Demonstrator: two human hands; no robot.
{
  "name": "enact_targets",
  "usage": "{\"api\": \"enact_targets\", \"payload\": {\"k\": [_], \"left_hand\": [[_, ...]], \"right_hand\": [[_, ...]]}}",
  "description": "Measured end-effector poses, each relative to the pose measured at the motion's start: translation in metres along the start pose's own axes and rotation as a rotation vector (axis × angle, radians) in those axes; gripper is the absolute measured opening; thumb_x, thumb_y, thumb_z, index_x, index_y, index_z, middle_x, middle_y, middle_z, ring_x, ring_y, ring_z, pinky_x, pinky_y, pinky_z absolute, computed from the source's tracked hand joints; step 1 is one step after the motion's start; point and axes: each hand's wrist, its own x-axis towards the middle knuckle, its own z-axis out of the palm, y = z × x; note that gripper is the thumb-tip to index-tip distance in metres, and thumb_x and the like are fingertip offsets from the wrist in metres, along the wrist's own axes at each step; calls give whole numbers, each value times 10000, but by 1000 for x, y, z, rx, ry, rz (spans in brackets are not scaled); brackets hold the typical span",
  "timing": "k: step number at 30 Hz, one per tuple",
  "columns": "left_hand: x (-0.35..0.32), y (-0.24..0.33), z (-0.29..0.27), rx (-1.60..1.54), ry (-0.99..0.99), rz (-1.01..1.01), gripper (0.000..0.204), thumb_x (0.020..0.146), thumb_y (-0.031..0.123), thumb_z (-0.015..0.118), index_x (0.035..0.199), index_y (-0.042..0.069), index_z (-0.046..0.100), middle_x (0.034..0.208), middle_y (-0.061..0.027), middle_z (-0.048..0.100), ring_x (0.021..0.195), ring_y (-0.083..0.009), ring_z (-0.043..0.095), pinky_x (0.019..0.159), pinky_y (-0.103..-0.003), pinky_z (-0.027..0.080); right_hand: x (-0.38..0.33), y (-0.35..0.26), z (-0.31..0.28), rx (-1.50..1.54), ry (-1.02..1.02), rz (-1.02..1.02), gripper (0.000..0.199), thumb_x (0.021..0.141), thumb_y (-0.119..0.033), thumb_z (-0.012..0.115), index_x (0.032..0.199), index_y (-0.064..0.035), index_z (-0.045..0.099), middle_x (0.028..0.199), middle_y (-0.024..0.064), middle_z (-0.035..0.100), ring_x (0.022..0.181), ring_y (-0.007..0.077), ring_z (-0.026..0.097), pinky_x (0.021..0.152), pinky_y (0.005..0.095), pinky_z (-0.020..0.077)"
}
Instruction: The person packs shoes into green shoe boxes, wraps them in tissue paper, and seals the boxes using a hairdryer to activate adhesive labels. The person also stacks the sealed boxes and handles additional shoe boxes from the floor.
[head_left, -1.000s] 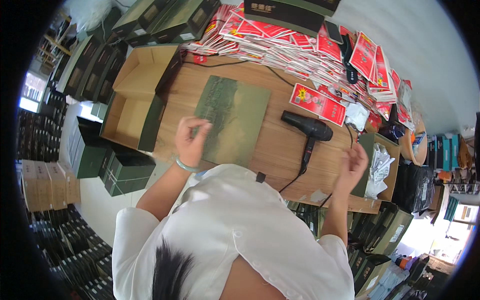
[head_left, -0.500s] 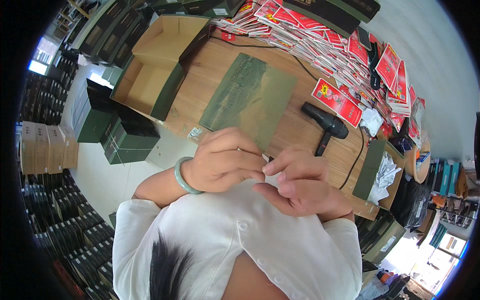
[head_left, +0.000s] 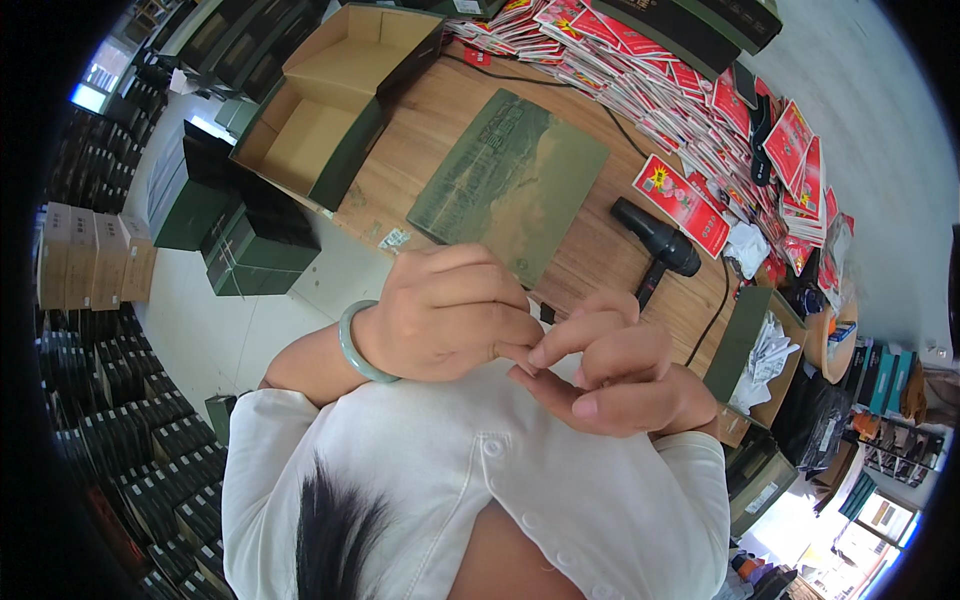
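My left hand (head_left: 450, 315), with a pale green bangle (head_left: 361, 342) at its wrist, is curled in front of my chest. My right hand (head_left: 612, 372) meets it there, thumb and forefinger pinched around the left fingertips. Anything between the fingers is too small or hidden to make out. Beyond my hands, a flat dark green box (head_left: 510, 185) lies on the wooden table (head_left: 395, 165), apart from them. A black hair dryer (head_left: 655, 240) rests to its right, beside a red printed packet (head_left: 682, 205).
An open green box (head_left: 310, 140) with a bare brown inside stands at the table's far left. Red packets (head_left: 640, 100) are heaped along the far edge. A green box with crumpled white paper (head_left: 765, 365) stands at the right. Stacked boxes (head_left: 150, 430) fill the left side.
The fingertips of both hands have come together, and my left fingers are curled in more. The view has shifted slightly, so the table appears a little higher. Things on the table stay in place.
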Motion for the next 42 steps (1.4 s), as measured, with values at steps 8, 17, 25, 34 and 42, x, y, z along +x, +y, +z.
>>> {"api": "enact_targets", "payload": {"k": [8,17,25,34,42], "left_hand": [[-1,15,7,49,-18,-3,198,652,200,788,797,117,683,774,-4,593,644,-168,560,477,-274,430],[2,23,14,60,-24,18,196,649,194,781,794,110,679,777,-8,590,654,-174,568,488,-277,443],[0,25,17,79,-50,2,176,651,169,772,785,106,676,796,-13,609,640,-170,560,485,-273,440],[-7,9,7,44,-92,-18,175,639,123,760,790,103,674,814,-18,622,657,-183,567,497,-280,446],[-10,-33,-23,-107,-124,19,201,625,118,757,814,100,690,816,-17,628,672,-186,570,524,-287,462]], "right_hand": [[-8,-6,1,14,63,-112,317,662,98,713,765,-98,485,622,-5,412,597,191,558,494,293,295],[-13,-16,-8,9,36,-130,282,641,72,709,736,-76,488,642,19,432,605,204,548,502,298,356],[-17,-18,-13,13,-75,-63,220,656,-21,694,733,-64,493,688,37,451,645,200,549,544,312,383],[-15,-8,2,-1,-68,-16,211,660,-15,694,740,-74,507,719,35,451,683,197,551,604,330,389],[9,4,32,-200,-28,77,629,587,155,784,1000,-172,440,771,-19,418,704,187,653,594,313,412]]}}
